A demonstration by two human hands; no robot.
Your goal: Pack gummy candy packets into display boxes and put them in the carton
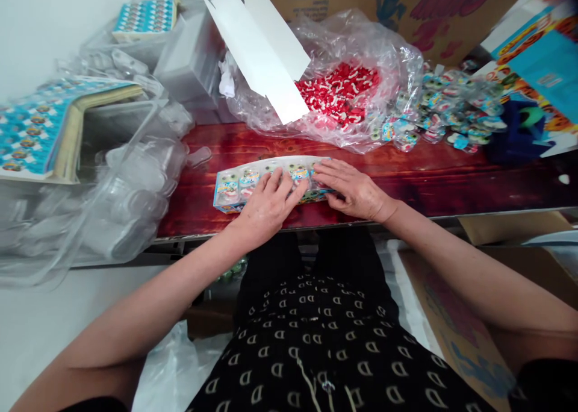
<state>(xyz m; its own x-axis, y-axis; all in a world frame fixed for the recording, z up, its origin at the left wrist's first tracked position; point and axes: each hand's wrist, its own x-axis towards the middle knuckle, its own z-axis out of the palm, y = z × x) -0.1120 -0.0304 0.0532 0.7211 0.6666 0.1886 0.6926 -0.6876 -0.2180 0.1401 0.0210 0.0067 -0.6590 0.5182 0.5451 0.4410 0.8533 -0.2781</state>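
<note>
A long, shallow display box (221, 200) with blue printed sides lies on the red-brown wooden table in front of me. Clear plastic packs (228, 184) with blue labels and red-and-white pieces fill it in rows. My left hand (267, 206) rests over the middle of the box, its fingers apart on top of the packs. At the box's right end lies my right hand (350, 188), fingers stretched out flat over the packs there. The packs directly under both hands are hidden.
Behind the box sits a clear bag of red-and-white pieces (343, 96), with a white carton (266, 56) leaning across it. Filled packs (451, 108) are heaped at the right. Empty clear shells (135, 195) and blue printed cards (36, 129) crowd the left. A large cardboard box (352, 2) stands behind.
</note>
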